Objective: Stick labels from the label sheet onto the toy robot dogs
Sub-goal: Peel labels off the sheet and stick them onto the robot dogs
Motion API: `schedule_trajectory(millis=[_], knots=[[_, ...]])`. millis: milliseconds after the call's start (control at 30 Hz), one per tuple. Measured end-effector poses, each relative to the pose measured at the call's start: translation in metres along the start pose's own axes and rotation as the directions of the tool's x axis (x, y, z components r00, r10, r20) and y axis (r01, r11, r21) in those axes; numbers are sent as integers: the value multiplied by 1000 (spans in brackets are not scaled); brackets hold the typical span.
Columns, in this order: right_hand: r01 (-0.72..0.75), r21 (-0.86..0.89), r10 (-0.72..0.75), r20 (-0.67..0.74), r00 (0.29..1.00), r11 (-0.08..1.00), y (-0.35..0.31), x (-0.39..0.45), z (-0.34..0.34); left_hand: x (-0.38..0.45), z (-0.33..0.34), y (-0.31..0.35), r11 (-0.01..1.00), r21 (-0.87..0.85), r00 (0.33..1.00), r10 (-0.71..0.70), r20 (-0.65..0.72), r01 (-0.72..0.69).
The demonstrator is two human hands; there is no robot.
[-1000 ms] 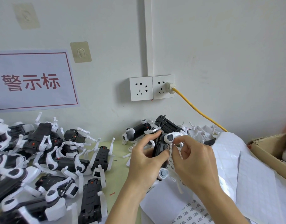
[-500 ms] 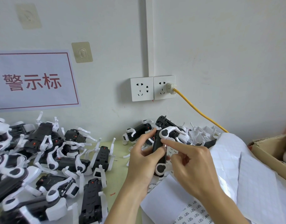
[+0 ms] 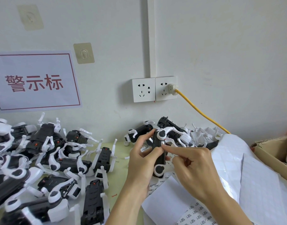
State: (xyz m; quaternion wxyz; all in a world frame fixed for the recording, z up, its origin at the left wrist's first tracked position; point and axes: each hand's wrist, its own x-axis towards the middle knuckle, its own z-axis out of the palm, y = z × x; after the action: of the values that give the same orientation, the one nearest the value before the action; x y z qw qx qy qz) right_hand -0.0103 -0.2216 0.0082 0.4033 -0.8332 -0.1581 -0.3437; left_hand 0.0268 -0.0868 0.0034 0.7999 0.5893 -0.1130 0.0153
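My left hand [image 3: 140, 161] grips a black-and-white toy robot dog [image 3: 159, 153], held upright on its end above the table. The forefinger and thumb of my right hand [image 3: 190, 166] press a small white label [image 3: 163, 143] against the dog's black side, with the other fingers curled. A label sheet [image 3: 194, 210] with rows of small printed labels lies under my right forearm at the bottom. Whether the label is fully stuck down cannot be seen.
A heap of toy dogs [image 3: 42, 159] covers the table's left side, and more dogs [image 3: 177, 130] lie against the wall behind my hands. White backing sheets [image 3: 253, 176] spread to the right. A cardboard box [image 3: 276, 150] stands far right. A yellow cable [image 3: 203, 112] runs from the wall socket [image 3: 154, 89].
My left hand has turned the dog more upright. My right hand moved from the dog's upper leg down to its black side, where the fingertip now presses the label.
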Motion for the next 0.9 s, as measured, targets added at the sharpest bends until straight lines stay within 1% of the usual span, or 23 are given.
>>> schedule_trajectory(millis=[167,267,367,467,567,733,800,900], knots=[[-35,60,37,-46,998,998,4,0,2,1,-1,-1,1000,-7,1000,13,14,-13],[-38,41,38,-11,999,998,4,0,5,2,-1,-1,999,-39,1000,21,21,-20],[-19,68,18,8,1000,997,5,0,6,2,-1,-2,997,-75,1000,15,-3,-16],[-13,127,14,-5,1000,992,5,0,7,3,-1,-3,997,-64,998,38,-44,-41],[-79,197,95,-73,993,977,7,0,11,5,-1,-4,997,-53,995,55,-78,-59],[-217,281,274,-181,945,935,10,2,12,5,-2,-5,997,-30,996,68,-64,-70],[-273,308,339,-184,923,911,10,4,12,6,-2,-5,997,-16,996,71,-45,-72],[-360,433,442,-103,891,826,9,4,11,5,-1,-4,998,-39,998,57,1,-57]])
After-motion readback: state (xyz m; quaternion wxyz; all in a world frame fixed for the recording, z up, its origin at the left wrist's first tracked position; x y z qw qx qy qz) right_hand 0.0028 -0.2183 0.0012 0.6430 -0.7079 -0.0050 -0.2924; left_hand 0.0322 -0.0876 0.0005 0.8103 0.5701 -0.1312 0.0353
